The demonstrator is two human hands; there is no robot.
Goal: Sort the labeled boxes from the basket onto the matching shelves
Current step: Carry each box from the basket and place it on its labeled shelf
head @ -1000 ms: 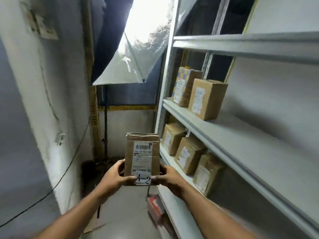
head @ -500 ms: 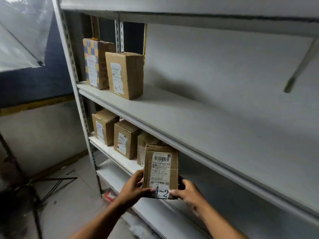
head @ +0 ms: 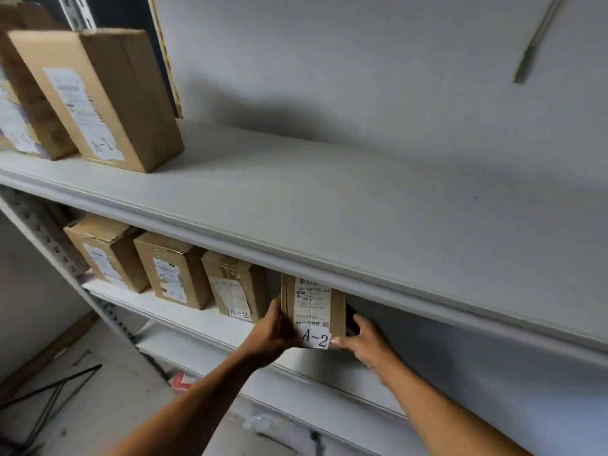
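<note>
Cardboard box (head: 312,311) labelled "A-2" gripped between both hands (head: 273,334) (head: 365,343); neighbour box (head: 237,287) "A-2" too

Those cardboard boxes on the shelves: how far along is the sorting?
Done: an A-1 box stands on the upper shelf, and three boxes, two with a readable A-2 tag, such as this A-2 box, line the lower shelf. In hand: the left hand and right hand hold another box marked A-2 at that row's end. The basket is out of view, so what remains is unknown.
</note>
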